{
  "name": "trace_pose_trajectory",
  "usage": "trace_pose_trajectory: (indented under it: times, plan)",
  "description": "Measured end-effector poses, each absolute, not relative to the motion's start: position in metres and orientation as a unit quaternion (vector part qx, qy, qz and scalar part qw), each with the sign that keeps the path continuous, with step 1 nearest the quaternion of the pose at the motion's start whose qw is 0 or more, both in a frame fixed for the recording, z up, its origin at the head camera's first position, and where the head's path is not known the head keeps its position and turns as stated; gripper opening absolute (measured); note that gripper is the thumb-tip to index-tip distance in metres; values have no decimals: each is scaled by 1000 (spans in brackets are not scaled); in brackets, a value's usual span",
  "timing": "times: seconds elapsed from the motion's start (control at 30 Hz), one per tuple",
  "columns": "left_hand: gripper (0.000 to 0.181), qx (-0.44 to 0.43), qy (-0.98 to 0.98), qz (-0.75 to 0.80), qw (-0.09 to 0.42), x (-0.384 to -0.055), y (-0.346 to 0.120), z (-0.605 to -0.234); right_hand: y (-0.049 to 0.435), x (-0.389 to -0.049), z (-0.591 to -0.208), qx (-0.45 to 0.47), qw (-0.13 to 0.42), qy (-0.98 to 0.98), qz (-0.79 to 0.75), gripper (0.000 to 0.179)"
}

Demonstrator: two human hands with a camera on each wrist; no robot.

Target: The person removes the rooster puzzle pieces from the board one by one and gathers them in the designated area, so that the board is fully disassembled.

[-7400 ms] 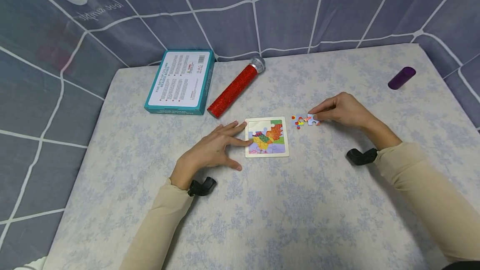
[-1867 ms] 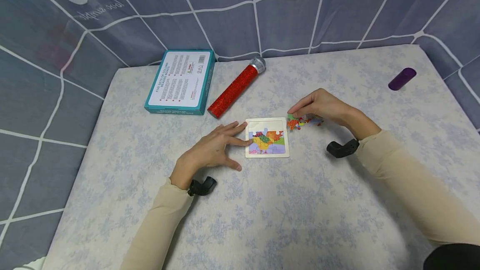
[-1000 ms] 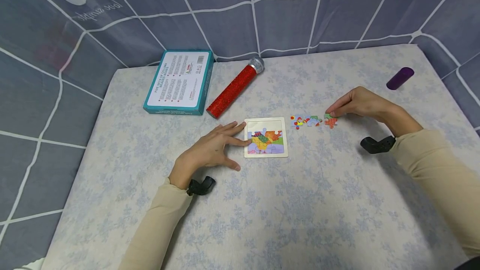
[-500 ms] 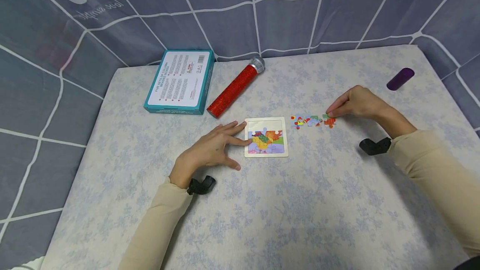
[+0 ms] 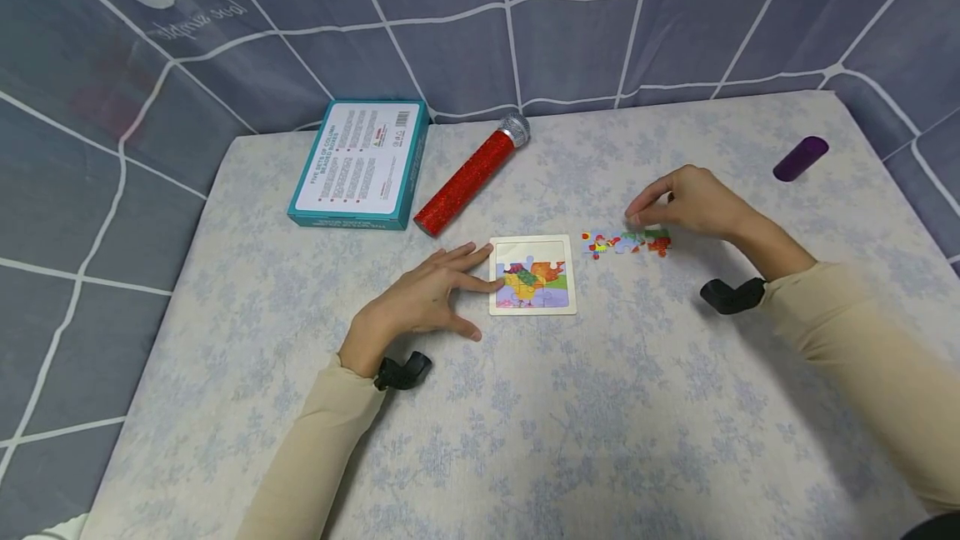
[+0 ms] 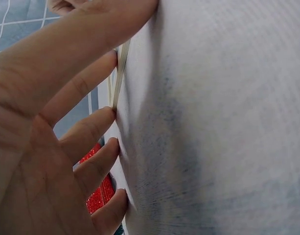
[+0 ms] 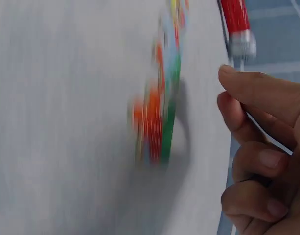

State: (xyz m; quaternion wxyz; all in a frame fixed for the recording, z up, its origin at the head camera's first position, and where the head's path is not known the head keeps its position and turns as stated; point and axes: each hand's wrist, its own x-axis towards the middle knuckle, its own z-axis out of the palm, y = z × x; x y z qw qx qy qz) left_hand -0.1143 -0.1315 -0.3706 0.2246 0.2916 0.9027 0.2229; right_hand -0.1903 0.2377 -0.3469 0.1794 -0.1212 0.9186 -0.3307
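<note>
A square wooden jigsaw puzzle (image 5: 533,276) with a hen picture lies mid-table; its upper strip is bare board. My left hand (image 5: 420,298) rests at its left edge, fingers spread, index and middle fingertips touching the frame. In the left wrist view the fingertips meet the frame's thin edge (image 6: 121,73). Right of the puzzle lie three loose jigsaw pieces in a row: a yellow-red one (image 5: 597,243), a light-blue one (image 5: 626,244) and an orange-green one (image 5: 659,242). My right hand (image 5: 693,202) hovers just above the row, nothing between thumb and forefinger, the other fingers loosely bent.
Behind the puzzle lie a red glittery microphone (image 5: 468,179) and a teal-edged box (image 5: 358,163). A purple cylinder (image 5: 801,158) lies at the far right. Everything sits on a pale floral tablecloth (image 5: 570,423), with a blue gridded curtain (image 5: 570,48) behind.
The orange-green piece has left the puzzle's upper right corner and now lies at the right end of the row. My right hand let go of it and shifted left. My left hand stayed put.
</note>
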Motion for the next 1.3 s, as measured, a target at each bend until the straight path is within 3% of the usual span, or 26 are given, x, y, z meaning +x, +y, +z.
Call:
trace_pose_trajectory:
  times: [0.17, 0.53, 0.8, 1.3]
  plan:
    - [74, 291, 903, 220, 226, -114, -131, -371, 193, -178, -351, -194, 166, 900, -354, 13]
    - [72, 300, 899, 222, 228, -115, -132, -371, 121, -160, -368, -282, 186, 879, -338, 23]
    - [73, 313, 897, 222, 221, -115, -133, -371, 106, -150, -367, -262, 169, 914, -260, 22]
    - [65, 331, 893, 215, 217, -113, -135, -370, 101, -149, -368, -247, 174, 911, -280, 19]
